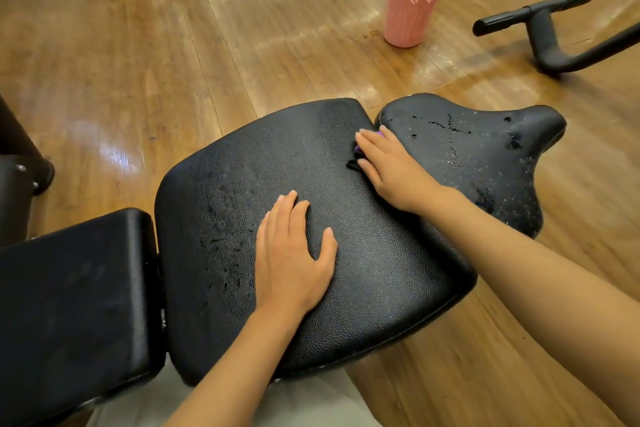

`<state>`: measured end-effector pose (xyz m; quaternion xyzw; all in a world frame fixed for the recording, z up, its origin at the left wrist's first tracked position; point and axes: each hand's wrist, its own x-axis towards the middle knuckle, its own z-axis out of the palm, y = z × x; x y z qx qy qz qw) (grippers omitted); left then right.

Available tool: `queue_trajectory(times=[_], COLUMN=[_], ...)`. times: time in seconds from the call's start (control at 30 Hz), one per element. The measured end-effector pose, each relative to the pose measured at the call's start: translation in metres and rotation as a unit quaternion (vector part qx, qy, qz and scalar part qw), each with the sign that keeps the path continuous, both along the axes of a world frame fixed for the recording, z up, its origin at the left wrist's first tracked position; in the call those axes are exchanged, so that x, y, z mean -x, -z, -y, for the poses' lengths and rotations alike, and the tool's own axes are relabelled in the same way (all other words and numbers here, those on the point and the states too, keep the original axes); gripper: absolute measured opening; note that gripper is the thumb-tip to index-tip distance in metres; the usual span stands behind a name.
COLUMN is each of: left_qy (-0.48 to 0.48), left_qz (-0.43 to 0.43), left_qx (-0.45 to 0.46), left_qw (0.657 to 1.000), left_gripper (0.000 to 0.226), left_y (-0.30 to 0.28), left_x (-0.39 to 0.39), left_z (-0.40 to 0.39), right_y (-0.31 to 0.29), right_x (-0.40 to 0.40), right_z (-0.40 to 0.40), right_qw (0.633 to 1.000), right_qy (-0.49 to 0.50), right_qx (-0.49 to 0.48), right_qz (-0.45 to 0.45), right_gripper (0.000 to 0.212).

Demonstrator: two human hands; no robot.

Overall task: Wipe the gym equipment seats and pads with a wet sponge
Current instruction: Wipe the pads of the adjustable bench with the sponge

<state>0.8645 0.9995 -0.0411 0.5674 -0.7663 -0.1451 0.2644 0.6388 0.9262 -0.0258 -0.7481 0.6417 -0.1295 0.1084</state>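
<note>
From my head camera: the big black pad (pixel 346 218) is pebbled vinyl with rounded corners, streaked with wet patches. Beside it, the saddle-shaped seat (pixel 478 152) glistens with droplets. My left hand (pixel 294 253) lies flat on the pad, fingers straight. My right hand (pixel 391 170) presses the purple sponge (pixel 381 133) at the pad's far edge, fingers straight over it, hiding most of it. A pink cup (pixel 412 7) stands on the glossy wooden floor (pixel 173 62), near a black handlebar (pixel 540 21).

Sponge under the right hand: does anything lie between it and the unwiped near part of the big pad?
Only the left hand, lying flat mid-pad. The right hand covers the purple sponge at the far edge of the large pad.
</note>
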Motion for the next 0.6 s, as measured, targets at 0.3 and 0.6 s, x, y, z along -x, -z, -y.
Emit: queue_trajectory(times=[0.3,0.6], left_qy=[0.003,0.002], left_qz=[-0.005,-0.003], left_qx=[-0.007,-0.014], left_qw=[1.000,1.000], left_gripper=[0.061,0.065], left_y=[-0.003,-0.003], left_x=[-0.001,-0.001], left_z=[0.000,0.000], right_y=[-0.006,-0.007], right_x=[-0.008,0.001], right_z=[0.036,-0.087], right_qw=[0.996,0.996], right_qy=[0.071,0.064], right_qx=[0.019,0.019], right_qz=[0.052,0.056], right_gripper=[0.055,0.057])
